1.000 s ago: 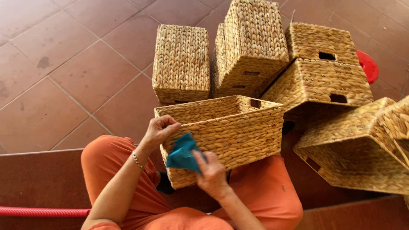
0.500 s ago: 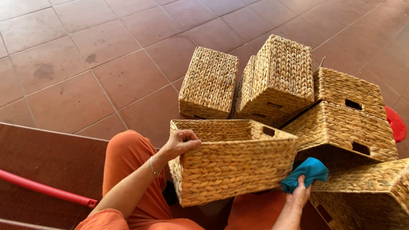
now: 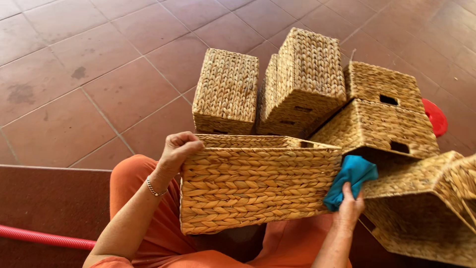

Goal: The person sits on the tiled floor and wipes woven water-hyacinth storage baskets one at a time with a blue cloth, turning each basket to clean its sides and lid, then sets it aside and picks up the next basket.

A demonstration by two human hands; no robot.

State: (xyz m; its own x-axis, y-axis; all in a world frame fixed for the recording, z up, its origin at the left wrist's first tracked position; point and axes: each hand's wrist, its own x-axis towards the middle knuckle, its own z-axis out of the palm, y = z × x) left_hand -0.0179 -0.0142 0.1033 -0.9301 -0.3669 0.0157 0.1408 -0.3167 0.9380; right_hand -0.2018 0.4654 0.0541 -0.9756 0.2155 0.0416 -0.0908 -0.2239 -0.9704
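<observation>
Hands (image 3: 178, 149) on woven basket (image 3: 258, 191)

Reddish-brown floor tiles (image 3: 99, 64) run across the scene, pale grout lines between them, dark stains on the left. A darker red step (image 3: 49, 198) sits at the lower left, a red hose (image 3: 44, 237) lying across it. Even daylight, soft shadows.

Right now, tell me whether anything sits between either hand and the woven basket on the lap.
Nothing visible does. The left hand grips the woven basket directly at its upper left corner. The right hand presses a teal cloth against the basket's right end, so only that cloth lies between this hand and the weave.
</observation>
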